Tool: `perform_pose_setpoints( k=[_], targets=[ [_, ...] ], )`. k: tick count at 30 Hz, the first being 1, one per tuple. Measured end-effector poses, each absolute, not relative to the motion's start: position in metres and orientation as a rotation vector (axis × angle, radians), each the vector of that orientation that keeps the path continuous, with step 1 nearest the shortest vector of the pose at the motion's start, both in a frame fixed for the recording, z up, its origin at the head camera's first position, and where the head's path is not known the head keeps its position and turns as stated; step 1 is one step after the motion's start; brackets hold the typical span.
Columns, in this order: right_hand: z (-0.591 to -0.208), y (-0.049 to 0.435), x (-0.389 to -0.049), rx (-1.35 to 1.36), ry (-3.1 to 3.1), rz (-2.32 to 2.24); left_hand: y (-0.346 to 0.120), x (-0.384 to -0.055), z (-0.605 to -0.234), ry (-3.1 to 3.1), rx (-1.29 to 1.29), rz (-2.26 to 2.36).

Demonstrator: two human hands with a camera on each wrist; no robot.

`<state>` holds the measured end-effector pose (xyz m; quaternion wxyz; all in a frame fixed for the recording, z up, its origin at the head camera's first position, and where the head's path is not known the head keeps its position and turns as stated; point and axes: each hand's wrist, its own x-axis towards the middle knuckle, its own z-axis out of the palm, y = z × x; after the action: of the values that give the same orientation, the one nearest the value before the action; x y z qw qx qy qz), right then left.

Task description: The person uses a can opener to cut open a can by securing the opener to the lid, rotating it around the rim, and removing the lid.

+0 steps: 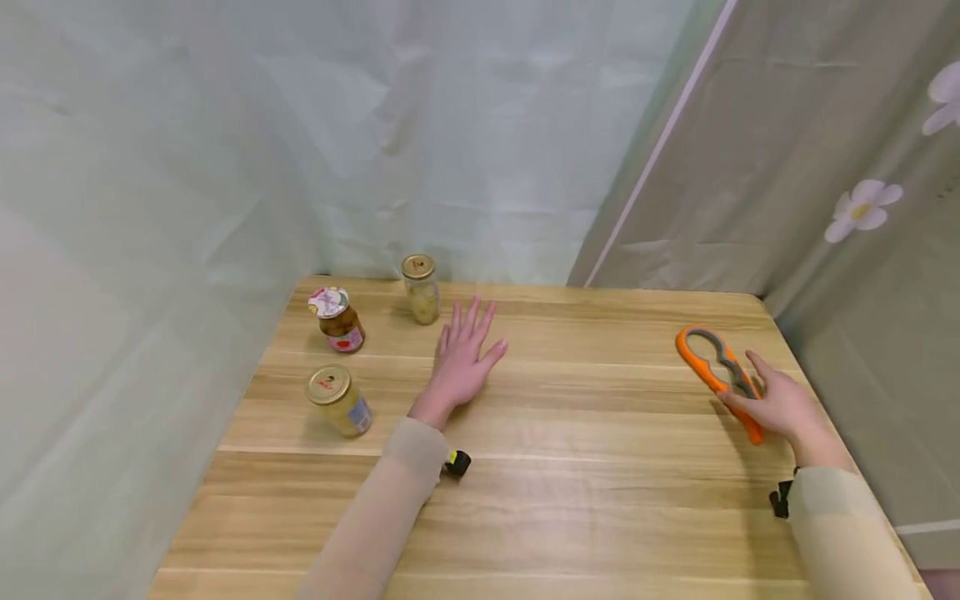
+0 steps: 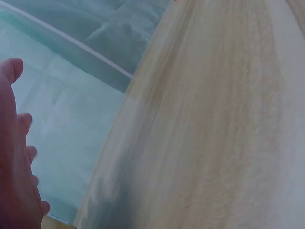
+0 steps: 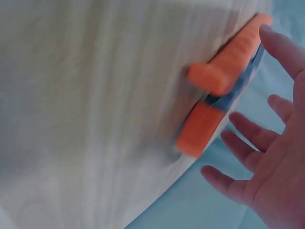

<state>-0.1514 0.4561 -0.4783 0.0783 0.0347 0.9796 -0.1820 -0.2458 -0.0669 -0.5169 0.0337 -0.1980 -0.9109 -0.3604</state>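
My left hand (image 1: 461, 358) is over the left half of the table with its fingers spread, holding nothing. Just beyond its fingertips stands a slim glass jar (image 1: 423, 302) with a gold lid and pale contents. In the left wrist view, only part of the left hand (image 2: 19, 152) shows, at the left edge. On the right side lies an orange jar opener (image 1: 701, 367) with a grey toothed inner edge. My right hand (image 1: 783, 404) hovers by its handles, fingers extended. The right wrist view has the hand (image 3: 271, 162) beside the jar opener (image 3: 233, 59); whether the thumb touches it, I cannot tell.
A jar with a patterned lid and dark brown contents (image 1: 341, 327) stands at the table's left. Nearer me is another gold-lidded jar (image 1: 347, 408). Pale curtains (image 1: 487, 150) hang right behind the wooden table (image 1: 570, 500) and along its sides.
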Motion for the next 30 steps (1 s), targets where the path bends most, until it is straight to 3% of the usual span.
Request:
perform_pose_setpoints(
  k=[30],
  targets=[
    [-0.488, 0.464, -0.135, 0.295, 2.856, -0.599, -0.073, -0.239, -0.518, -2.550, -0.626, -1.516]
  ],
)
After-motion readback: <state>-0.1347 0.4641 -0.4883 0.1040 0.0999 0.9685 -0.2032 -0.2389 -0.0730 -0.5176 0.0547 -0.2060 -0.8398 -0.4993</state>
